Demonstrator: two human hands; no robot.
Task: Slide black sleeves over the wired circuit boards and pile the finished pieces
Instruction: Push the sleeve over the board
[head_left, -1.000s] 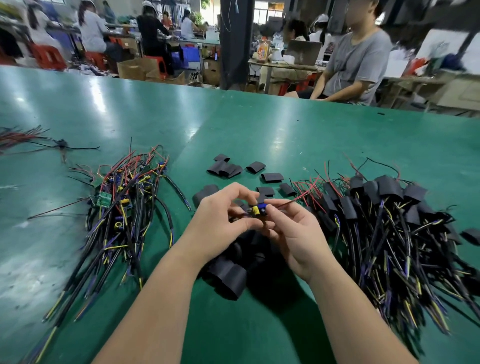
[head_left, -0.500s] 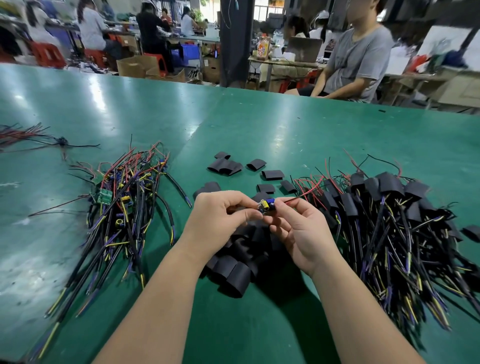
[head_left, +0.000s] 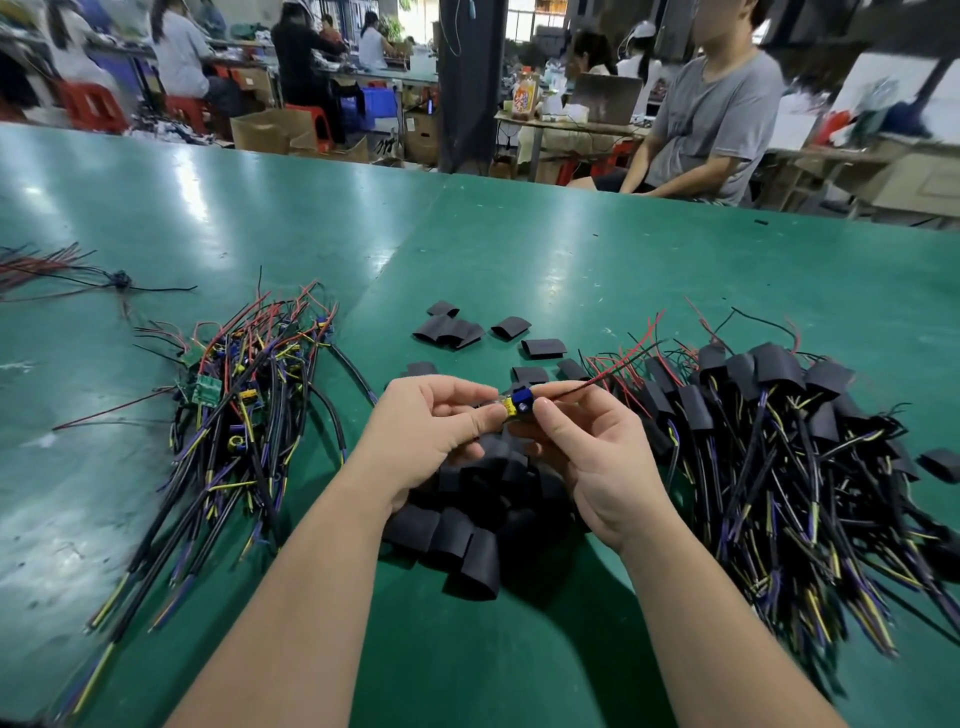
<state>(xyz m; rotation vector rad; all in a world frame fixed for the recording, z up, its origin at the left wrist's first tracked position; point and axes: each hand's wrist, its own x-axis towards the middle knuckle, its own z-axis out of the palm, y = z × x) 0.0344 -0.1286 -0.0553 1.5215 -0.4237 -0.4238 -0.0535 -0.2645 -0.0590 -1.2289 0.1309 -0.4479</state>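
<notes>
While between the fingers, circuit board crosswise, wires rightward.

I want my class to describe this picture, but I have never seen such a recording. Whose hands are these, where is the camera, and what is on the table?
The camera sits on a worker's head, looking down at their own bare hands; no machine is involved. The left hand and right hand pinch one small wired circuit board between them. On the green table lie bare wired boards at left, loose black sleeves in the middle, and sleeved pieces piled at right.
</notes>
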